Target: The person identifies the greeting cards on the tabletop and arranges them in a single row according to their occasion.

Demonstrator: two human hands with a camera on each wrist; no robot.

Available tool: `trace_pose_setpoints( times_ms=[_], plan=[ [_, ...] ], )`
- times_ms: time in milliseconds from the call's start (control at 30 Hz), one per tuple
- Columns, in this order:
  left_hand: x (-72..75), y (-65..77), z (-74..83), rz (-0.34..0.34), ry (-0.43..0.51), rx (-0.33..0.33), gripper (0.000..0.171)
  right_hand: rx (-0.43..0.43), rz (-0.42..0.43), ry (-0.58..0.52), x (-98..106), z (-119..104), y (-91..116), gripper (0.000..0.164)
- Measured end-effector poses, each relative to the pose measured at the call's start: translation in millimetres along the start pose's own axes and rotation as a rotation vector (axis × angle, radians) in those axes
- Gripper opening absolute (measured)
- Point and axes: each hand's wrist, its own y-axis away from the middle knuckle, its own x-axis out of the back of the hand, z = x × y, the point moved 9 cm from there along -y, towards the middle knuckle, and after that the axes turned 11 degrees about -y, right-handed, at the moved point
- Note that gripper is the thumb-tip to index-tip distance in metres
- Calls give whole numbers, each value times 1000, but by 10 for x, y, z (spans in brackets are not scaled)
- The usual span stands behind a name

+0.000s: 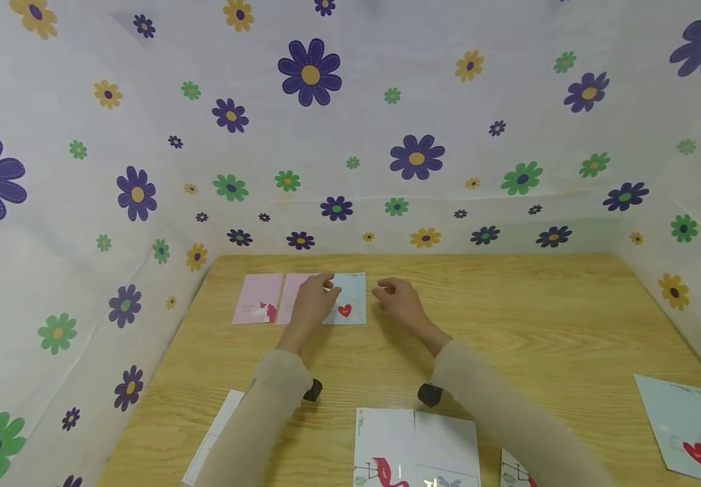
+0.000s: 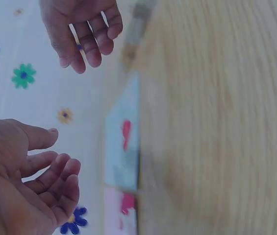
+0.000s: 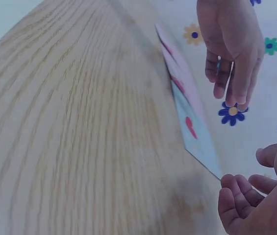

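Observation:
Three cards lie in a row at the back left of the wooden table. Two are pink, the outer pink card (image 1: 257,297) and a second pink card (image 1: 292,289) partly behind the left hand. A light blue card (image 1: 350,291) with a red heart ends the row on the right. My left hand (image 1: 314,301) hovers over the seam of the second pink card and the blue one, fingers loosely bent and holding nothing. Just right of the blue card is my right hand (image 1: 402,303), also loosely bent around nothing. Both palms face each other in the left wrist view.
In front lies an open white card (image 1: 414,439) with a flamingo, and part of another flamingo card (image 1: 515,470) beside the right sleeve. A white card (image 1: 213,436) is partly under the left sleeve. Another blue heart card (image 1: 685,426) lies far right. A flowered cloth (image 1: 363,122) walls the table.

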Motion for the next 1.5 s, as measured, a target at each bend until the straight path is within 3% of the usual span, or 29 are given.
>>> trace_pose_setpoints(
  times_ms=[333, 600, 1000, 1500],
  plan=[
    [36, 258, 506, -35, 228, -93, 44, 28, -82, -61, 514, -185, 380, 53],
    [-24, 483, 877, -98, 309, -177, 45, 36, -100, 40, 860, -223, 679, 60],
    [-254, 807, 1318, -177, 379, -241, 45, -17, -52, 129, 1343, -138, 1073, 68],
    [-639, 1044, 1723, -230, 451, -300, 43, -56, 21, 178, 1840, -18, 1486, 68]
  ],
)
